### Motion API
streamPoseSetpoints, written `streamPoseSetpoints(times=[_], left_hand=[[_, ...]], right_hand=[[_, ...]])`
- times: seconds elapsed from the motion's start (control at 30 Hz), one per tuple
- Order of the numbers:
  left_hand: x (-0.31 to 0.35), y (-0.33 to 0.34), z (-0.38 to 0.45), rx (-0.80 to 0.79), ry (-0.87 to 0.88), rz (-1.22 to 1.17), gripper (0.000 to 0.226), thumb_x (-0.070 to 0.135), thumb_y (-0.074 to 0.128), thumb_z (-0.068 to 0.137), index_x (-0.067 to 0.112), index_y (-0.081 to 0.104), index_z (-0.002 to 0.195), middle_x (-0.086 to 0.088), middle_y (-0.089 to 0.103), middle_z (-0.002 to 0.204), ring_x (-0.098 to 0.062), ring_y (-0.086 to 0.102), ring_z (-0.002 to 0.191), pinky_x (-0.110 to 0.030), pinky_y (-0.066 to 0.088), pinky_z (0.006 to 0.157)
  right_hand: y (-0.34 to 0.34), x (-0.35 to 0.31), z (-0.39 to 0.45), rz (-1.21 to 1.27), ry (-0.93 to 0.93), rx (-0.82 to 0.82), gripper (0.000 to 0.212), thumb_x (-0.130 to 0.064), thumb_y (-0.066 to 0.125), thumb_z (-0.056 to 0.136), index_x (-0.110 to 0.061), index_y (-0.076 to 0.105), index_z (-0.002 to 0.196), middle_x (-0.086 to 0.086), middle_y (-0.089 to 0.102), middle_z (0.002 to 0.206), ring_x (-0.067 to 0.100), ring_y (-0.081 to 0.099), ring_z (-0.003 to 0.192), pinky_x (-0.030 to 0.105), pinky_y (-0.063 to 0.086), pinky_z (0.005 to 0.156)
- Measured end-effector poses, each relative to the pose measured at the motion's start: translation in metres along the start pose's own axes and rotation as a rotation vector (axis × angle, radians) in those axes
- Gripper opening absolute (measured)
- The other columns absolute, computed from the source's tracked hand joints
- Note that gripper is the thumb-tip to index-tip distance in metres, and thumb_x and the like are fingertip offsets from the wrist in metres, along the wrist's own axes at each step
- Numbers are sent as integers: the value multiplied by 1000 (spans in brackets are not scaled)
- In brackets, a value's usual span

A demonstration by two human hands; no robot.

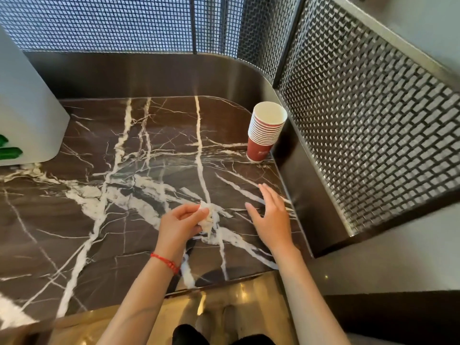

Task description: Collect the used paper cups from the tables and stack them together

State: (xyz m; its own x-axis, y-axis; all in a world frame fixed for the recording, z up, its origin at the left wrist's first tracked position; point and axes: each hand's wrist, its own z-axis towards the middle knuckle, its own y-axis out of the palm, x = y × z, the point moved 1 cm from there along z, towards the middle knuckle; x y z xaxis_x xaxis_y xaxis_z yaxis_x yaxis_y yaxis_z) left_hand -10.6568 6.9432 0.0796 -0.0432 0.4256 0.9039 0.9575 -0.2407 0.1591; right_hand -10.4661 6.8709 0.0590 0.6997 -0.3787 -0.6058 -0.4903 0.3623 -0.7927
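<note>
Head view: a stack of red paper cups (266, 130) stands upright at the far right corner of the dark marble table (112, 195), close against the metal side wall, well apart from both hands. The left hand (180, 224) pinches a crumpled white tissue (208, 219) above the near right part of the table, and the right hand (270, 217) hovers beside it with fingers spread, holding nothing. Judged from this, stacking looks done here and the step in hand is clearing litter; the next move likely calls for the free right hand to reach to the far corner for the stack.

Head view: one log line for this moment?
left hand: holds tissue | right hand: open, above table | cup stack: upright, far right corner
</note>
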Motion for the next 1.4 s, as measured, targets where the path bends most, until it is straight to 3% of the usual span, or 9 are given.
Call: streamPoseSetpoints(times=[0.13, 0.23, 0.67, 0.83, 1.03, 1.2, 1.3, 1.4], left_hand=[[-8, -6, -16, 2, 6, 24, 4, 15, 73, 76, 18, 70, 76, 9, 71, 61, 1, 65, 59, -11, 48, 50], [-13, -10, -34, 31, 19, 22, 6, 16, 75, 75, 19, 69, 74, 9, 71, 62, 1, 66, 62, -12, 49, 51], [-87, -16, -148, 166, 22, 7, 4, 17, 76, 74, 17, 72, 76, 5, 73, 65, -2, 67, 62, -12, 48, 50], [-119, -23, -189, 206, -15, -7, 6, 15, 76, 74, 14, 72, 78, 2, 74, 68, -9, 69, 66, -17, 52, 55], [-143, -24, -199, 278, -71, 18, 5, 9, 72, 77, 13, 70, 75, 4, 72, 61, -6, 69, 60, -13, 49, 49], [-173, -33, -171, 297, -122, 7, 6, 9, 72, 77, 11, 68, 80, 5, 72, 61, -4, 68, 60, -12, 49, 49], [-198, -41, -146, 322, -163, -39, 10, 10, 73, 76, 11, 67, 84, 4, 73, 65, -4, 69, 61, -13, 50, 50], [-224, -46, -121, 317, -192, -55, 13, 10, 72, 77, 9, 67, 88, 2, 73, 70, -6, 69, 65, -15, 51, 54]], right_hand=[[-2, -3, -33, -194, -105, -40, 61, -42, 49, 94, -13, 31, 145, 3, 31, 153, 18, 23, 141, 26, 10, 113], [-4, -4, -59, -290, -178, -45, 63, -44, 49, 94, -11, 33, 145, 6, 32, 152, 20, 25, 142, 30, 14, 114], [-20, 27, -174, -280, -344, -70, 57, -36, 59, 90, -6, 46, 136, 13, 46, 142, 27, 40, 134, 44, 30, 110], [-18, 41, -220, -282, -349, -131, 56, -34, 62, 89, -6, 47, 135, 14, 48, 141, 28, 41, 133, 42, 23, 110], [6, 49, -243, -313, -343, -192, 56, -33, 64, 88, -6, 49, 134, 13, 50, 139, 28, 43, 132, 43, 21, 110], [45, 62, -237, -325, -299, -256, 57, -36, 51, 94, -8, 37, 142, 10, 34, 150, 25, 27, 141, 39, 4, 114], [72, 74, -226, -328, -293, -283, 57, -33, 51, 95, -7, 34, 143, 10, 28, 152, 27, 24, 142, 41, 3, 114], [104, 91, -211, -352, -300, -356, 58, -37, 34, 100, -16, 13, 150, 1, 4, 159, 16, 0, 146, 29, -14, 112]])
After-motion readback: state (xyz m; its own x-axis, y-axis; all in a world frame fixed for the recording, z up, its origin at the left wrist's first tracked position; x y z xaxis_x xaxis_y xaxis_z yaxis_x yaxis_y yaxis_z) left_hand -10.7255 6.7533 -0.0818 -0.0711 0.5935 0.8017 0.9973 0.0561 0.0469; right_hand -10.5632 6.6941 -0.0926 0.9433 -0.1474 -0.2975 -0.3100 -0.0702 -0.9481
